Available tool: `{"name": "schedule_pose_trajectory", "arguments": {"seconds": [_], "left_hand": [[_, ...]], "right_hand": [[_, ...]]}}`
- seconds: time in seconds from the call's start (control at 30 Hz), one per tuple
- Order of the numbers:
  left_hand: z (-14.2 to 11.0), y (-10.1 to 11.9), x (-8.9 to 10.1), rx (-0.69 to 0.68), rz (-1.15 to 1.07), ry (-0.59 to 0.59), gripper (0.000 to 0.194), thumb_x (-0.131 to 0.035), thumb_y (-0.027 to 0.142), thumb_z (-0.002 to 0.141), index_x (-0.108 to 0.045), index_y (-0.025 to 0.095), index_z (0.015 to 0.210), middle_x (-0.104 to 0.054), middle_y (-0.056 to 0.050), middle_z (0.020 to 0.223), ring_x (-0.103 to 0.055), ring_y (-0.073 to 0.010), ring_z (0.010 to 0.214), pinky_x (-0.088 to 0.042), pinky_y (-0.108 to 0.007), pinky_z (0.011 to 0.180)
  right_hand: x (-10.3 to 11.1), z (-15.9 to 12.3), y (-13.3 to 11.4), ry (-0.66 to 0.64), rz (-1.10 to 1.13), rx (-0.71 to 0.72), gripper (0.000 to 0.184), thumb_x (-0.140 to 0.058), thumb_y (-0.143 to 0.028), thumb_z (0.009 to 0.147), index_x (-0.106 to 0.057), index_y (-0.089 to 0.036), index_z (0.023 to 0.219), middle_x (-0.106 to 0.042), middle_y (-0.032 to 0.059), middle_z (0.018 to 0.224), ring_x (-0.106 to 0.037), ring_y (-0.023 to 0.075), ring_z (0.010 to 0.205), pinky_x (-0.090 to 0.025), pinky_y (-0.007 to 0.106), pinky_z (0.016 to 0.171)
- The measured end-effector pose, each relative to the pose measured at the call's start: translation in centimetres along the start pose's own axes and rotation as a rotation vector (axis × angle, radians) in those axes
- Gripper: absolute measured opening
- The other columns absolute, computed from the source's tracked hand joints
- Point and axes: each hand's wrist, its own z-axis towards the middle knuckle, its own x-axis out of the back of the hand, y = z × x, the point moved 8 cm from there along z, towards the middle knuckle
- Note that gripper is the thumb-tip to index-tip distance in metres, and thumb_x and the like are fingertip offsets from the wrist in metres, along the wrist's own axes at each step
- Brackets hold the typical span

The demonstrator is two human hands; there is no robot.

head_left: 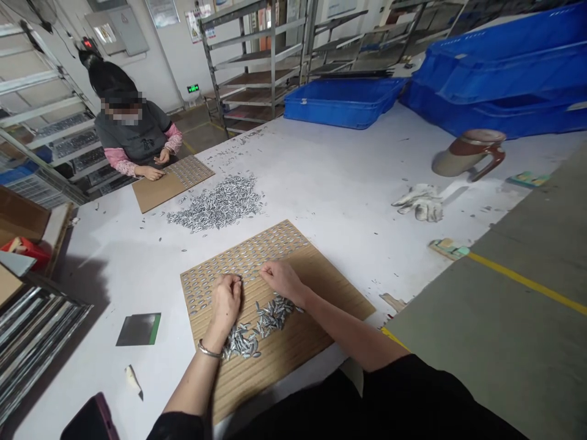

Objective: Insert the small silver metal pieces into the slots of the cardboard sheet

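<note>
A brown ridged board (312, 281) lies in front of me, tilted across the white table. Rows of small grey leaf-shaped pieces (220, 269) cover its far part. Over the near edge of these rows, my left hand (226, 302) has its fingers pinched together; what is between them is too small to make out. My right hand (282, 281) is also closed in a pinch at the rows, a little to the right, its fingertips hiding anything held. Two loose heaps of the same pieces, a left heap (242, 342) and a right heap (274, 316), rest between my forearms.
A bigger pile of pieces (224, 201) lies beyond my board. Across the table, a co-worker (137, 134) handles another board (158, 190). Blue crates (339, 101), a mug (472, 153) and white gloves (422, 201) stand or lie right. A phone (89, 421) is at lower left.
</note>
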Motion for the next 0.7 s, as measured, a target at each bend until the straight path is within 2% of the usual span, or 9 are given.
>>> {"name": "schedule_pose_trajectory", "arguments": {"seconds": [0.1, 0.2, 0.3, 0.37, 0.47, 0.57, 0.7], "left_hand": [[1.6, 0.8, -1.0, -0.07, 0.175, -0.067, 0.02, -0.05, 0.02, 0.092, -0.069, 0.02, 0.085, -0.066, -0.008, 0.087, -0.061, -0.0241, 0.091, -0.047, -0.038, 0.087], [2.7, 1.4, -2.6, -0.119, 0.316, -0.139, 0.024, -0.047, 0.019, 0.094, -0.07, 0.019, 0.085, -0.065, -0.009, 0.087, -0.061, -0.0234, 0.09, -0.046, -0.036, 0.085], [3.3, 1.7, -3.8, -0.144, 0.369, -0.183, 0.025, -0.047, 0.016, 0.093, -0.07, 0.019, 0.082, -0.065, -0.009, 0.085, -0.062, -0.023, 0.086, -0.045, -0.034, 0.083], [3.5, 1.8, -4.2, -0.157, 0.372, -0.194, 0.027, -0.047, 0.013, 0.091, -0.069, 0.019, 0.078, -0.065, -0.009, 0.082, -0.061, -0.0229, 0.084, -0.044, -0.034, 0.08], [3.5, 1.8, -4.3, -0.181, 0.368, -0.203, 0.028, -0.046, 0.012, 0.092, -0.069, 0.018, 0.076, -0.064, -0.01, 0.081, -0.061, -0.0233, 0.084, -0.044, -0.034, 0.08], [3.3, 1.8, -4.2, -0.196, 0.35, -0.208, 0.029, -0.045, 0.013, 0.094, -0.069, 0.017, 0.079, -0.065, -0.011, 0.084, -0.06, -0.0236, 0.087, -0.044, -0.034, 0.082], [2.9, 1.7, -4.3, -0.196, 0.326, -0.202, 0.03, -0.044, 0.015, 0.096, -0.07, 0.016, 0.083, -0.066, -0.012, 0.088, -0.06, -0.0246, 0.091, -0.044, -0.036, 0.087]], "right_hand": [[-0.5, 0.0, -0.1, -0.033, -0.134, -0.035, 0.022, -0.055, -0.02, 0.092, -0.066, -0.017, 0.073, -0.071, 0.0062, 0.076, -0.063, 0.0168, 0.073, -0.037, 0.024, 0.065], [-0.6, -0.1, 0.1, -0.021, -0.197, -0.082, 0.013, -0.055, -0.022, 0.095, -0.066, -0.016, 0.096, -0.073, 0.0092, 0.092, -0.066, 0.0194, 0.085, -0.039, 0.025, 0.072], [-0.3, -0.1, 0.2, 0.0, -0.164, -0.091, 0.022, -0.058, -0.021, 0.093, -0.06, -0.014, 0.114, -0.073, 0.0095, 0.096, -0.067, 0.0208, 0.089, -0.041, 0.026, 0.075], [0.2, -0.4, 0.3, 0.021, -0.109, -0.064, 0.019, -0.057, -0.02, 0.094, -0.06, -0.014, 0.112, -0.072, 0.0078, 0.091, -0.066, 0.0202, 0.086, -0.041, 0.026, 0.075], [0.9, -1.6, 0.2, 0.028, -0.067, 0.033, 0.01, -0.053, -0.016, 0.095, -0.063, -0.016, 0.096, -0.071, 0.0054, 0.086, -0.064, 0.0173, 0.082, -0.04, 0.024, 0.074], [1.0, -3.4, 0.1, -0.035, -0.103, 0.127, 0.012, -0.055, -0.015, 0.094, -0.065, -0.018, 0.087, -0.069, 0.0037, 0.088, -0.061, 0.0157, 0.083, -0.039, 0.023, 0.075], [0.5, -5.0, 0.1, -0.136, -0.216, 0.171, 0.015, -0.054, -0.019, 0.097, -0.068, -0.02, 0.091, -0.067, 0.0033, 0.095, -0.06, 0.0153, 0.087, -0.039, 0.023, 0.074]]}}
